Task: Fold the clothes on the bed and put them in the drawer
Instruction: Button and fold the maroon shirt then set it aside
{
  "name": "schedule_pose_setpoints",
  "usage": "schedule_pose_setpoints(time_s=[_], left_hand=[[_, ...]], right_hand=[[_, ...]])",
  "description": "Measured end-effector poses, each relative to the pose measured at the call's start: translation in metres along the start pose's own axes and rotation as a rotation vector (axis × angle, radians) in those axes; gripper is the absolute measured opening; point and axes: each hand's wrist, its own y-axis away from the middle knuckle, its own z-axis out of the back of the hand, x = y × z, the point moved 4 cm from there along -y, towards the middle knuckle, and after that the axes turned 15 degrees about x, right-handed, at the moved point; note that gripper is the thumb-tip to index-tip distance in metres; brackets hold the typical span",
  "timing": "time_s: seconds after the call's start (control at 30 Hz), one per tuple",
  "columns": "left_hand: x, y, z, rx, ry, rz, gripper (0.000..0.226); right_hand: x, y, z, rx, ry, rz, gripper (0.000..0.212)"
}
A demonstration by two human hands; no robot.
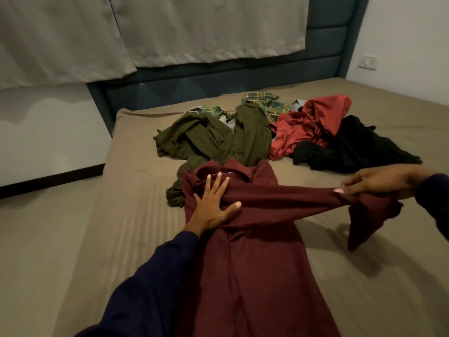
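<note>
A maroon shirt [255, 263] lies lengthwise on the bed [97, 239], collar away from me. My left hand [213, 203] presses flat on its chest just below the collar, fingers spread. My right hand [379, 184] pinches the shirt's right sleeve and holds it stretched out to the right above the bed, the cuff end hanging down. Beyond the shirt lies a pile of unfolded clothes: an olive green garment [206, 137], a green plaid shirt [269, 103], a red garment [308, 125] and a black garment [352, 147]. No drawer is in view.
The beige sheet stretches bare to the left and right of the shirt. A dark blue padded headboard [243, 79] stands behind the pile, with grey curtains [145, 32] above it. A wall socket [368, 61] is at the right. Floor shows at the far left.
</note>
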Motion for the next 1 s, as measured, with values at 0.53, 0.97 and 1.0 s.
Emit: schedule_pose_setpoints(time_s=[0.53, 0.97, 1.0], left_hand=[[-0.004, 0.031, -0.017, 0.266, -0.259, 0.19, 0.063], [-0.048, 0.134, -0.006, 0.012, 1.219, 0.534, 0.067], [-0.048, 0.143, -0.01, 0.058, 1.255, 0.508, 0.066]], right_hand=[[0.04, 0.035, -0.074, 0.034, -0.294, 0.131, 0.033], [0.136, 0.014, -0.294, 0.204, -0.303, 0.22, 0.081], [0.127, 0.007, -0.31, 0.148, -0.348, 0.231, 0.085]])
